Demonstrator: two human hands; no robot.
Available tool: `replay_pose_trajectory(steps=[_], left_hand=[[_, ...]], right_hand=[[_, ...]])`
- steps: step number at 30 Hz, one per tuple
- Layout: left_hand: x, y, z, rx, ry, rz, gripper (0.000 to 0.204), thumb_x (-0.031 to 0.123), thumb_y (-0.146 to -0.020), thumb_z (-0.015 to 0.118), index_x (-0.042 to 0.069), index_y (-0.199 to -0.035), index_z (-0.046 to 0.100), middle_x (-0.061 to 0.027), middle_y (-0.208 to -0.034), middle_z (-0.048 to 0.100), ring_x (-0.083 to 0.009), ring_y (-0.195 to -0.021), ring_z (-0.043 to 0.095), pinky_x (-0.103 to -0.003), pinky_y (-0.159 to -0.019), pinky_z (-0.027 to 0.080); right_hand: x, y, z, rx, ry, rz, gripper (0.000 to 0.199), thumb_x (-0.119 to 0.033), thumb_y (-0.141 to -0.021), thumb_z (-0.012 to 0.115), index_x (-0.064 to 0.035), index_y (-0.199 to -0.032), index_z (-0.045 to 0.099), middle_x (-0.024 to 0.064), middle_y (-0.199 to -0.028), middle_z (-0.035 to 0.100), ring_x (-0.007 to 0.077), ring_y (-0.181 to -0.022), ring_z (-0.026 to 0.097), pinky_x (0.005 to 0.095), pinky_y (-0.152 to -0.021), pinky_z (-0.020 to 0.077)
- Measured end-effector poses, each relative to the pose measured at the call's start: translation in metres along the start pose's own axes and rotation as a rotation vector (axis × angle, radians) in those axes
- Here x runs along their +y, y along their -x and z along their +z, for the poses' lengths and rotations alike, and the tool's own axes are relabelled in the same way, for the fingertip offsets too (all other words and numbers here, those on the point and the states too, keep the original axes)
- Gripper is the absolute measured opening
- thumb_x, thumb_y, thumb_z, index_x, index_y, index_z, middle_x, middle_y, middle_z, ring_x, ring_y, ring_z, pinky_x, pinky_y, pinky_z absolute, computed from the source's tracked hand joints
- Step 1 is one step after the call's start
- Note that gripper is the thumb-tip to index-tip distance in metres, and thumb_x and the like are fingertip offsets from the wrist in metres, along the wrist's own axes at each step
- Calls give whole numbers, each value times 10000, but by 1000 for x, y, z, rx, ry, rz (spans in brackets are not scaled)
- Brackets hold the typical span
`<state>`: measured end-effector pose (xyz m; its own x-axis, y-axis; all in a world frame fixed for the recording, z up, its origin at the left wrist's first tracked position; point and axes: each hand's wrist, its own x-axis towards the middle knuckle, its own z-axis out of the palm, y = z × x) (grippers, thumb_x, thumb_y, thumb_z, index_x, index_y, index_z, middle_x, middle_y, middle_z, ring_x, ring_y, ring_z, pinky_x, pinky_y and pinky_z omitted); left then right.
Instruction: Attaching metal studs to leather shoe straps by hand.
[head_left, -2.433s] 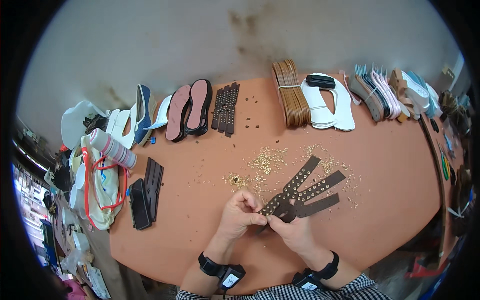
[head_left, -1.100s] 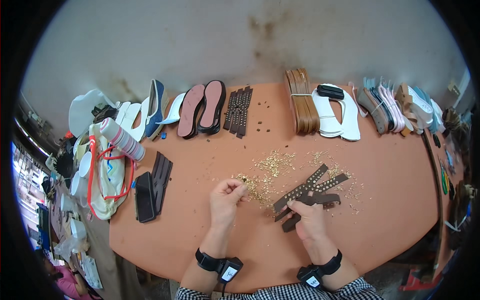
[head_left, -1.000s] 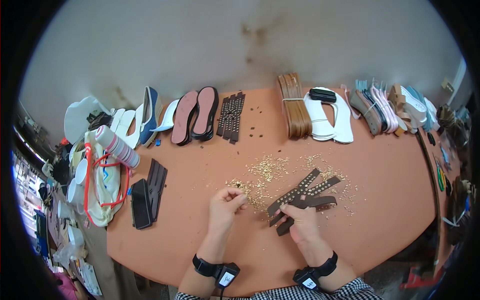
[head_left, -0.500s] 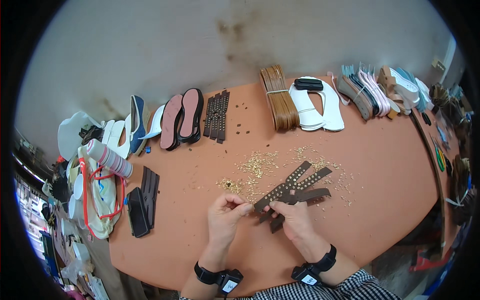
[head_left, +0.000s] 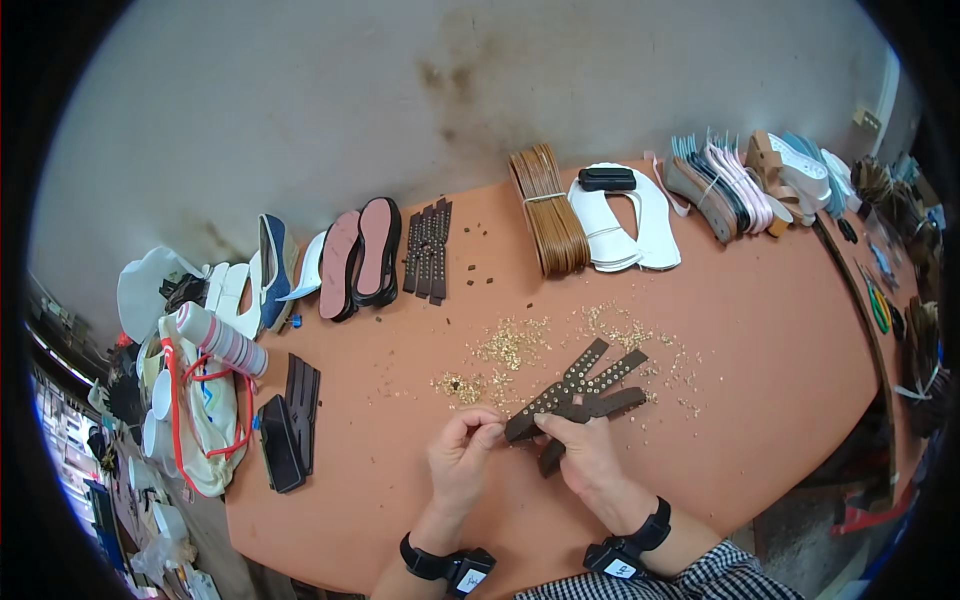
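Observation:
My right hand point(head_left: 597, 462) grips a dark brown studded shoe upper point(head_left: 575, 393), its crossed straps fanning away to the upper right. Gold eyelet-like studs line the upper straps; a bare strap end point(head_left: 612, 403) folds below them, and my thumb presses on the piece. Close beside its left end, my left hand point(head_left: 463, 450) is closed in a pinch between thumb and forefinger. Whatever that pinch holds is too small to make out. Just beyond both hands, loose gold studs point(head_left: 513, 343) lie scattered in piles on the brown tabletop point(head_left: 400, 520).
At the back stand pink-topped soles point(head_left: 376, 250), more studded straps point(head_left: 428, 250), a bundle of brown strips point(head_left: 550, 210) and white sole sheets point(head_left: 655, 230). Leftward are a black phone-like case point(head_left: 281, 445), dark straps point(head_left: 302, 405) and a striped roll point(head_left: 222, 340). Wedge soles point(head_left: 700, 190) line the far right.
The view has tilted slightly, so the table appears lower. My right hand has turned the shoe upper a little, and my left pinch remains beside its left end.

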<state>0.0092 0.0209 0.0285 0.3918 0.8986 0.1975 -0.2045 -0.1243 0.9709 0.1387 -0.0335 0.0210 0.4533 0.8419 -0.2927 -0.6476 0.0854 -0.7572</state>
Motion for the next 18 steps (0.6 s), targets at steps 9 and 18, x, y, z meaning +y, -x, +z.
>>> replay_pose_trajectory(steps=[9, 18], left_hand=[[-16, 1, 4, 72, -45, 145, 74, -6, -824, 548, 1, -895, 525, -79, -955, 533, -116, -836, 521, -228, -709, 445], [5, -9, -11, 136, -60, -147, 44, -28, -796, 569, -30, -839, 564, -93, -780, 606, -122, -688, 574, -227, -647, 475]], right_hand=[[-4, 7, 3, -31, -6, 71, 92, 26, -755, 565, -45, -805, 535, 49, -722, 603, 137, -646, 585, 235, -514, 423], [-3, 1, 2, -28, 58, 57, 49, 16, -782, 554, -31, -794, 555, 50, -701, 603, 89, -602, 551, 189, -485, 396]])
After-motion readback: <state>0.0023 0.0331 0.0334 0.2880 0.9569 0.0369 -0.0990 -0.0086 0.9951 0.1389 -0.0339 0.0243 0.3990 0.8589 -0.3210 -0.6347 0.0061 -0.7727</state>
